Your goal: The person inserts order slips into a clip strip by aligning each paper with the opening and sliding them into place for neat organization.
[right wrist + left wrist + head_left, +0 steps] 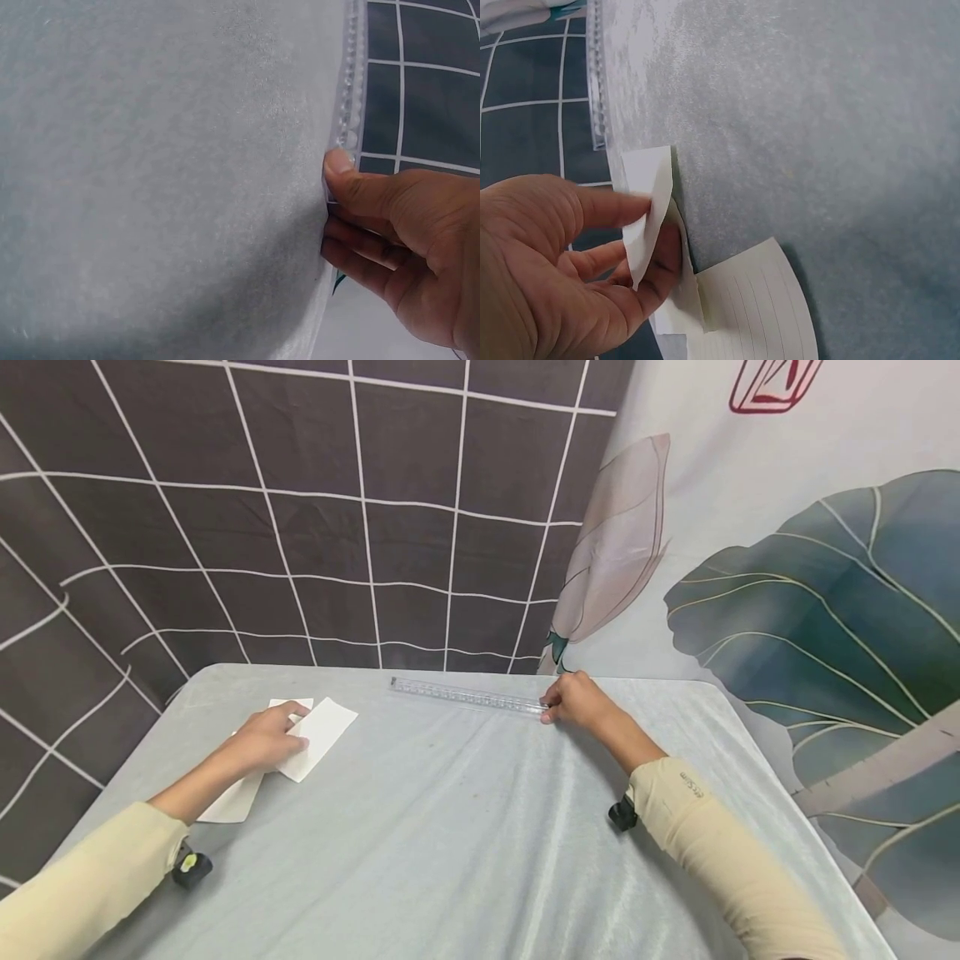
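Observation:
My left hand (pixel 266 739) pinches a small white piece of paper (pixel 321 735) between thumb and fingers at the left of the table. In the left wrist view that paper (pixel 651 202) stands tilted up in the grip. Beneath the hand lie more pieces, among them a lined sheet of paper (pixel 754 307) with a curved edge. Toward the table's far edge, my right hand (pixel 579 700) pinches the right end of a clear plastic ruler (pixel 465 695). The right wrist view shows the thumb on the ruler's end (pixel 349 97), with the fingertips behind or under it.
A pale grey-blue cloth covers the table (pixel 450 843). Behind it hangs a dark curtain (pixel 300 527) with a white grid, and at the right a white curtain (pixel 712 510) with large leaf prints. Small black devices (pixel 622 814) sit at both wrists.

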The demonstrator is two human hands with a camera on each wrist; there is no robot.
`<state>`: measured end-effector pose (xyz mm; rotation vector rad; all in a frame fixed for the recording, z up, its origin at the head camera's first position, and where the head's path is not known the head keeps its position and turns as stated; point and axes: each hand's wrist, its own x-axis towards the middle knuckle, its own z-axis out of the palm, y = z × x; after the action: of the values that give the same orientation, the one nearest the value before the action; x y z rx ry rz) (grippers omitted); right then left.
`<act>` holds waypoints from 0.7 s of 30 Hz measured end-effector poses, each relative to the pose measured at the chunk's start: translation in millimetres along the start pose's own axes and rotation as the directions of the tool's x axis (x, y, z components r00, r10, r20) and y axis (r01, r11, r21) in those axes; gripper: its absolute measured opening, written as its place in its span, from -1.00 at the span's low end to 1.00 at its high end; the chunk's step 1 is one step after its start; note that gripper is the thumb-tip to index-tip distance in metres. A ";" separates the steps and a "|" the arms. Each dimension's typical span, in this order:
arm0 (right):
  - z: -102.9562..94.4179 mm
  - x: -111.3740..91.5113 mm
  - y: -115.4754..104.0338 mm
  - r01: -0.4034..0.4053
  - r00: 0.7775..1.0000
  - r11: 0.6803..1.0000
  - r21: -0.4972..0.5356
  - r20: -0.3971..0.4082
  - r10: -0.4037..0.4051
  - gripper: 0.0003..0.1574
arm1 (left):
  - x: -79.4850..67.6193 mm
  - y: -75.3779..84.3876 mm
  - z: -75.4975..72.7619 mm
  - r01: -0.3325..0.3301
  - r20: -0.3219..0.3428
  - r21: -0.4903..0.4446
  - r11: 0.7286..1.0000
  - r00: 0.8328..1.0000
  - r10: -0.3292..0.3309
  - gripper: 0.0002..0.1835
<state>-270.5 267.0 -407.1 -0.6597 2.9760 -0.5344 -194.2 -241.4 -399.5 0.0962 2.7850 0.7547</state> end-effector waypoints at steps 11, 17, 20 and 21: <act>0.5 1.5 -0.2 -0.031 0.999 0.999 -0.007 0.015 0.031 -0.60 | 21.6 -29.4 8.8 0.010 -0.044 -0.036 0.999 0.999 -0.012 -0.40; 0.7 1.6 -0.6 -0.031 0.999 0.999 -0.017 0.013 0.032 -0.61 | 19.1 -28.1 5.4 -0.005 -0.052 -0.048 0.999 0.999 0.002 -0.40; 0.0 1.7 -1.2 -0.030 0.999 0.999 -0.020 0.011 0.030 -0.61 | 8.3 -15.1 -1.6 -0.007 -0.029 -0.068 0.998 1.000 0.006 -0.40; -0.3 1.8 -1.4 -0.029 1.000 0.999 -0.020 0.011 0.029 -0.61 | 6.4 -12.5 -2.9 -0.002 -0.026 -0.069 0.998 1.000 0.000 -0.40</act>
<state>-271.6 265.1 -406.3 -0.6178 2.9792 -0.4985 -201.1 -252.8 -404.9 0.0754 2.7806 0.8571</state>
